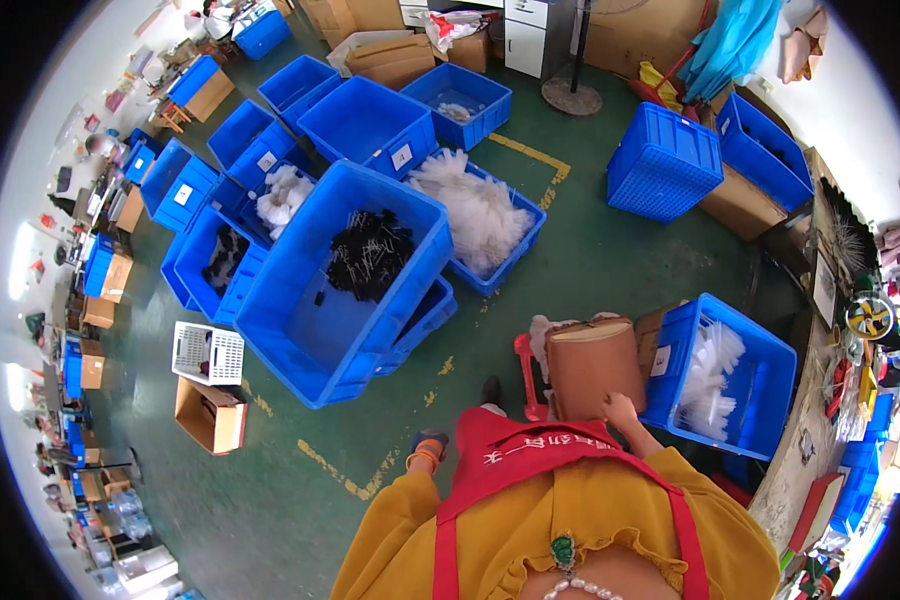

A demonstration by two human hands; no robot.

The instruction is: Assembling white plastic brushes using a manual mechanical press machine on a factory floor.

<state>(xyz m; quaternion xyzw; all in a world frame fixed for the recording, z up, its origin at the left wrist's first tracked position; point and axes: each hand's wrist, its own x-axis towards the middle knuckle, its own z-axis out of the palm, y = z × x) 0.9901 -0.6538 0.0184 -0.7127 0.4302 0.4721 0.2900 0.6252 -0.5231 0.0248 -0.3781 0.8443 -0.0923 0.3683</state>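
Observation:
My right hand (pixel 621 410) is at the near right edge of a brown padded chair (pixel 595 368), its fingers bent onto the padding. A red plastic frame (pixel 530 378) stands along the chair's left side. My left hand (pixel 429 447), with an orange band at the wrist, hangs low on the left over the green floor. Its fingers are dark and hard to make out, and I see no object in it. Right of the chair, a blue crate (pixel 660 385) holds white translucent plastic pieces (pixel 711 380).
Ahead stands a large blue crate (pixel 275 300) with black bristly pieces (pixel 372 255). Beyond it, a shallow blue crate (pixel 538 228) holds white strips (pixel 470 210). A white basket (pixel 208 352) and cardboard box (pixel 210 415) stand left. A cluttered workbench (pixel 815 430) runs along the right.

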